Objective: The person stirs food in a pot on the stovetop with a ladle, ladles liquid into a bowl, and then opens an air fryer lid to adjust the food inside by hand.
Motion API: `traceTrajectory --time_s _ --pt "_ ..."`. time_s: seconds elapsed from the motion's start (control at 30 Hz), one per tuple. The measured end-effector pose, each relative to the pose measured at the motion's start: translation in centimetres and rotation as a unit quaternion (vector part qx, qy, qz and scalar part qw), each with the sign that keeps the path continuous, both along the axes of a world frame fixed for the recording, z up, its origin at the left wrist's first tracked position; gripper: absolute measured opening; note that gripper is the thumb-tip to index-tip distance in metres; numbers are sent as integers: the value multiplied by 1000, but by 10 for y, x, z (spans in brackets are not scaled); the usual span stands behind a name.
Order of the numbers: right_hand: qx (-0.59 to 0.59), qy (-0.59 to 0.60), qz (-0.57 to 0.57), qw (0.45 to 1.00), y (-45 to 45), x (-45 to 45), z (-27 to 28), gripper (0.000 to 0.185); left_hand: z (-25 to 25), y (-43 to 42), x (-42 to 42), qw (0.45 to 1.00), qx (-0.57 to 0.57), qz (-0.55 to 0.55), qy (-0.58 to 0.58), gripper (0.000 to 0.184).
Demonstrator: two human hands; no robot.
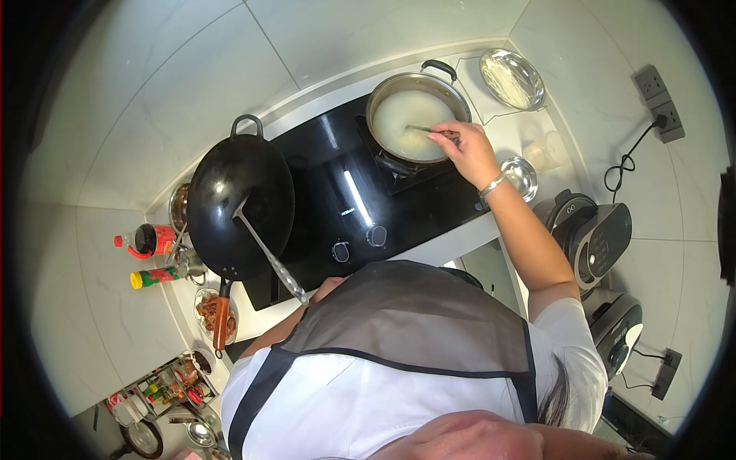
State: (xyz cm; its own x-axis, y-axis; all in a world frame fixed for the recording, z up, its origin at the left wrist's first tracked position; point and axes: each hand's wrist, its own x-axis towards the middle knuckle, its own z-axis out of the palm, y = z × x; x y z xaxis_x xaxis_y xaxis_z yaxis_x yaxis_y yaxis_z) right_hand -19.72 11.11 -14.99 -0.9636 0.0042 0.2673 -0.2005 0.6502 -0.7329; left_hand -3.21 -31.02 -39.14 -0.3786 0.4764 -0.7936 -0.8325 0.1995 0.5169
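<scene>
Pale tiled wall (192, 61) behind, black glass stove (318, 192) along the counter. Pot (418, 81) sits at the stove's right end, cloudy white liquid (399, 111) inside. Wok (211, 203) at the left end, ladle (272, 261) resting in it, handle out toward the person.

Right hand (469, 151) is over the pot's right rim, thumb and fingers pinched closed on a thin utensil (418, 128). Exact type unclear, far end lost at the liquid.

Key relation: utensil runs out leftward from the right fingertips, long axis roughly side to side with a slight slant, over the pot's opening. Right hand is clearly the nearer one.

Left hand (330, 288) is down at the stove's front edge by the apron (406, 318), near the ladle's handle end, well apart from the pot. Mostly hidden; can't tell how open it is or whether it holds anything.
</scene>
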Motion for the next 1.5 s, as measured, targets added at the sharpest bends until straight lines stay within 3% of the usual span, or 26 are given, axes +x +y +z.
traceTrajectory --time_s 0.07,0.17,0.33,0.57,0.67,0.77,0.87,0.97,1.07,1.17,1.33,1.5 --pt "108 74 -14 991 3 -8 -3 19 7 1 0 1000 -2 5 -5 31" --pt "154 111 -24 982 8 -14 1 21 22 8 -1 1000 -16 17 -18 31" --pt "207 98 -42 973 14 -4 17 20 20 5 0 999 34 27 -20 31" --pt "214 54 -45 974 15 8 42 32 6 4 2 1000 -23 17 -8 31" --pt "196 7 -18 980 14 8 53 34 5 4 2 999 -51 1 14 32" --pt "19 -85 -7 996 9 4 50 35 8 5 1 998 -60 -7 24 32" --pt "-83 -121 -10 989 4 -2 33 32 4 3 2 999 -44 -7 29 33" --pt "-121 -75 4 990 3 -13 3 27 -4 -2 2 1000 -24 -5 8 33" --pt "-77 -26 -15 997 -2 -15 -2 17 -5 -2 2 1000 -17 1 -6 33" --pt "104 88 -50 989 7 -18 -3 9 -2 0 2 1000 -15 11 -12 34" --pt "191 84 -70 975 19 -4 8 8 -3 -1 3 1000 3 8 1 35" --pt "235 47 -55 969 23 21 26 9 8 7 4 999 -47 3 24 35"
